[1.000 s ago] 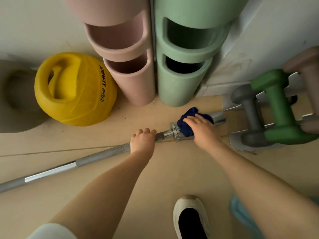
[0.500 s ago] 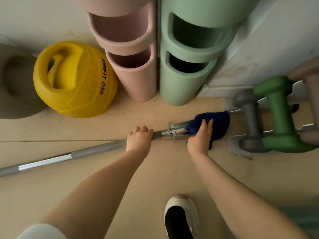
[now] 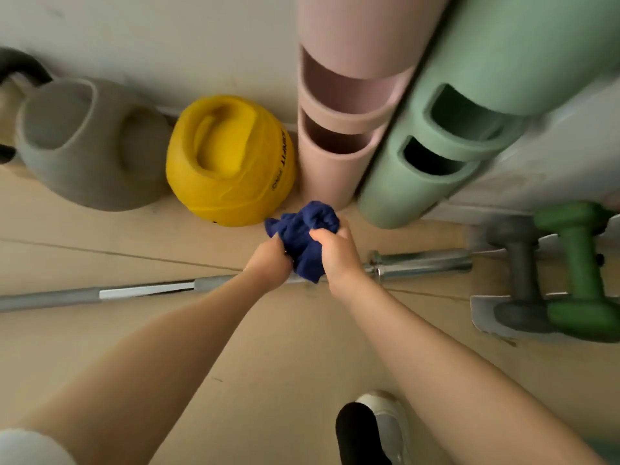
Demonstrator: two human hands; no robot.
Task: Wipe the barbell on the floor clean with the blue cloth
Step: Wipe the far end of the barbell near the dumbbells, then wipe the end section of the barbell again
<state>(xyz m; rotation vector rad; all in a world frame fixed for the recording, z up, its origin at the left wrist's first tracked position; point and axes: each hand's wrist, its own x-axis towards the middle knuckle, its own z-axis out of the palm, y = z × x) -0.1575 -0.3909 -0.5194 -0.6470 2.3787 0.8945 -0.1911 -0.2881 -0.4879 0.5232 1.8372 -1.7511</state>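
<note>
Barbell lies flat on the floor, chrome sleeve end pointing toward the dumbbells, shaft running left under the arms. Both hands are above it, off the bar. Left hand and right hand each clench the bunched blue cloth, fingers curled into it, likely regathering it for a fresh wiping face.

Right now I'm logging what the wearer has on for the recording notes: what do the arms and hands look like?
Both forearms are bare, with no watch, bracelet, ring or glove visible on the left hand or the right hand. A white sleeve edge shows at the upper left arm, in the lower left corner. The right arm's sleeve is out of view.
</note>
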